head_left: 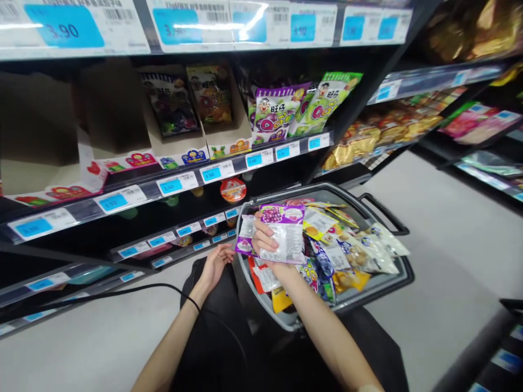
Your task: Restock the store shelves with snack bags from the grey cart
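My right hand (267, 242) is closed on a purple-and-white candy packet (288, 239) with grapes printed on it, above the basket. A second purple-edged packet part (245, 245) shows left of those fingers; I cannot tell whether it is a separate packet. My left hand (216, 265) is beside the basket's left rim, its fingers loosely bent and apart with nothing in them. The grey shopping basket (265, 313) holds many candy bags, among them white bags (371, 250), a yellow bag (351, 280) and a dark blue bag (322, 261).
Shelves ahead carry cardboard display boxes (175, 144), purple gummy bags (273, 114) and green gummy bags (327, 103). Price tags line the shelf edge (169, 185). A black cable (159, 285) crosses my left wrist. The basket's black handle (386, 215) lies folded out to the right.
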Tool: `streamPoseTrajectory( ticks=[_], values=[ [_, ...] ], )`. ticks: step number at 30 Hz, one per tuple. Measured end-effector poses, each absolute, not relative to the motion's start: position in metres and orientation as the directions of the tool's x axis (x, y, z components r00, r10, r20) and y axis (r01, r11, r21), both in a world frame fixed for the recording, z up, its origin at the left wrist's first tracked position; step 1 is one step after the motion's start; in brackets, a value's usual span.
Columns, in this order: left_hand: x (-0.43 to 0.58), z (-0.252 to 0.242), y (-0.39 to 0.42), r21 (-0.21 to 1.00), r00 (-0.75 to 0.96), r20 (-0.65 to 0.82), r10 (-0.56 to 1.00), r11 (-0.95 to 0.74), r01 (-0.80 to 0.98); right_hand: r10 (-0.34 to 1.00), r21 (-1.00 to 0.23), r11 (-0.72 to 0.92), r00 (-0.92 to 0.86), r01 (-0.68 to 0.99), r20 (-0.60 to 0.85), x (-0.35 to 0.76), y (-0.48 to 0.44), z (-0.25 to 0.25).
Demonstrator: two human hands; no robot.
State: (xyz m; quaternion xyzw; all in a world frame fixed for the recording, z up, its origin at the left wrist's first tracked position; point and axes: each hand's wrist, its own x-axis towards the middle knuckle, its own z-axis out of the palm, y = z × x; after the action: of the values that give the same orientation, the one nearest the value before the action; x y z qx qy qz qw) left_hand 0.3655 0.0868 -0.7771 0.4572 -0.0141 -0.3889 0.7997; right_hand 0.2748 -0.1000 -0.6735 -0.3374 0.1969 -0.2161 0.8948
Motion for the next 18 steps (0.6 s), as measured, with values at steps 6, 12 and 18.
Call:
streamPoseTrajectory(
  ticks=[6,12,18],
  values=[
    [0.364,-0.776,0.085,0.728,0.704,-0.331,-0.628,0.305,0.615,-0.384,-0.899,0.436,0.912,0.04,-0.146,0.294,-0.097,-0.667],
    [0.362,-0.78,0.086,0.661,0.749,-0.384,-0.54,0.407,0.631,-0.505,-0.999,0.028,0.863,0.019,0.003,0.308,-0.078,-0.68],
    [0.361,-0.786,0.092,0.654,0.759,-0.393,-0.519,0.423,0.627,-0.535,-0.999,0.007,0.844,-0.046,-0.043,0.313,-0.076,-0.697]
  ],
)
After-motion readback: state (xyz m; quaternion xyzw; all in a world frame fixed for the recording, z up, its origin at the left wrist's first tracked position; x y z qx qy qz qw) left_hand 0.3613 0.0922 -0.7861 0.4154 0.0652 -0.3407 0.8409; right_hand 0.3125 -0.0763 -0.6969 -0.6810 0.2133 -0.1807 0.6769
